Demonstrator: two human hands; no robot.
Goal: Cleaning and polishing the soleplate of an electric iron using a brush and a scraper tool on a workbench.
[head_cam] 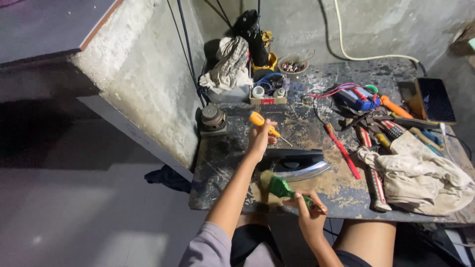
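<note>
Head view: cluttered workbench [297,133], paint-stained. At 12 o'clock one bundled rag [228,64] and one small bowl of parts [293,65]; at 3 o'clock one beige cloth [420,178] beside a heap of hand tools and one blue multimeter [358,98]; one red-handled tool [342,151] lies just right of centre. One clothes iron [294,165] lies on its side at centre. Left hand [261,138], closed around one orange-handled screwdriver [262,122], sits at the iron's 11 o'clock. Right hand [309,215], closed on one green-handled brush [283,188], sits at the iron's 6 o'clock, bristles at its near edge.
</note>
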